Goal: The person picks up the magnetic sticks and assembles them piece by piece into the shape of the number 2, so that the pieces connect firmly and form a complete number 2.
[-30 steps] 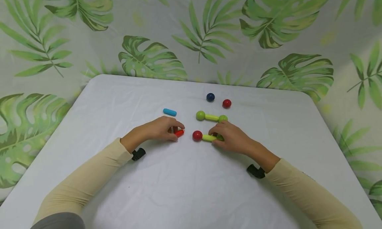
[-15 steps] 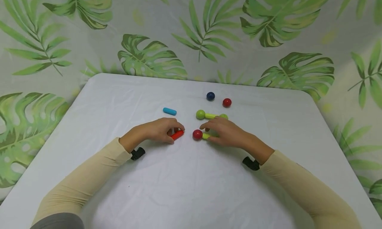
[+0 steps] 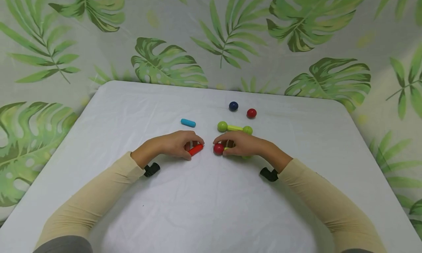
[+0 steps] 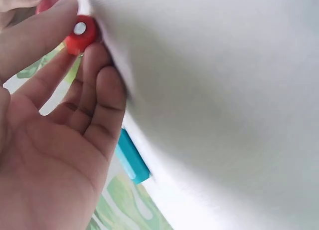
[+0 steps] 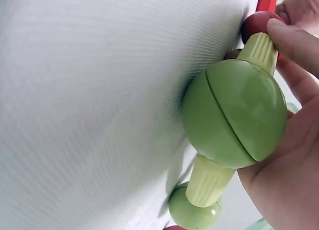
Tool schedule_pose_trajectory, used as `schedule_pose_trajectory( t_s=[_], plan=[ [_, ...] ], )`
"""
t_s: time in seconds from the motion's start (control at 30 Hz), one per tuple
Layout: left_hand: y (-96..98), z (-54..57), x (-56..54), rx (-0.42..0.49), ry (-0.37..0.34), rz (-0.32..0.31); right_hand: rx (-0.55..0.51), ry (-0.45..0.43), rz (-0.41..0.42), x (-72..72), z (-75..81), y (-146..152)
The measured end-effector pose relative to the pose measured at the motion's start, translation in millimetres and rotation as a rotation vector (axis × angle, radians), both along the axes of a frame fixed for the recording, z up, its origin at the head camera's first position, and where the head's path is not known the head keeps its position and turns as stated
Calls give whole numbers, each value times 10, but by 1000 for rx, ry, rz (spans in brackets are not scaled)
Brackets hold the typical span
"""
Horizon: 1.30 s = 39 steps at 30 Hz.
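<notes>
My left hand (image 3: pixel 179 144) pinches a short red stick (image 3: pixel 196 149) between thumb and fingers, close over the table. A round silvery end shows on this stick in the left wrist view. To its right, my right hand (image 3: pixel 242 143) grips a red ball (image 3: pixel 218 149), thumb on its near side and a finger behind. This ball joins a yellow-green stick (image 5: pixel 259 51) with a seamed green ball (image 5: pixel 234 113) at its other end, mostly hidden under the hand in the head view. A small gap separates the red stick from the red ball.
Behind my right hand lies another yellow-green stick (image 3: pixel 234 128) with a green ball (image 3: pixel 222 126) at each end. Farther back are a dark blue ball (image 3: pixel 233 106) and a loose red ball (image 3: pixel 251 113). A blue stick (image 3: pixel 188 123) lies beyond my left hand.
My right hand has slid left along the yellow-green stick, from its green end to the red ball. My left fingers have shifted slightly, showing more of the red stick.
</notes>
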<state>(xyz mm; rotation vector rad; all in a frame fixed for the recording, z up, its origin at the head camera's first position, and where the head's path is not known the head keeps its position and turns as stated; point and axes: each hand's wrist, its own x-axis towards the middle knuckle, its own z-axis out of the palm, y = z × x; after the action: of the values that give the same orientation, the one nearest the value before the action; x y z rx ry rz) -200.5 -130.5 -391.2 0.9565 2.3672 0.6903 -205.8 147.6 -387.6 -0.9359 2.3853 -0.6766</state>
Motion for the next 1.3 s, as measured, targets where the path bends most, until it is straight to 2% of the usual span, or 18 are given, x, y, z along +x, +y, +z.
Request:
schedule_pose_trajectory(
  t_s=[0.13,0.4,0.6,0.67,0.77,0.87,1.0,1.13,1.3],
  plan=[
    [3,23,1,-6,-26,-9,-24,-10,-5,-7,-19,12],
    [-5,-56,34,44,12,50,-40,-23,-30,-2,-22,9],
    [-22,-88,106,91,4,105,-49,-18,-25,-1,-19,16],
    [-14,-94,137,100,6,105,-55,-15,-24,-4,-17,22],
    [22,-94,188,87,24,89,-54,-25,-39,-8,-19,28],
    [75,-77,234,30,71,74,-54,-28,-47,-10,-19,32],
    [127,-37,299,-44,75,110,-53,-16,-45,-1,-14,34],
    [122,-25,324,-31,30,165,-45,-13,-39,8,-8,36],
    [118,-48,264,7,39,176,-46,-18,-34,6,-11,44]
  ],
)
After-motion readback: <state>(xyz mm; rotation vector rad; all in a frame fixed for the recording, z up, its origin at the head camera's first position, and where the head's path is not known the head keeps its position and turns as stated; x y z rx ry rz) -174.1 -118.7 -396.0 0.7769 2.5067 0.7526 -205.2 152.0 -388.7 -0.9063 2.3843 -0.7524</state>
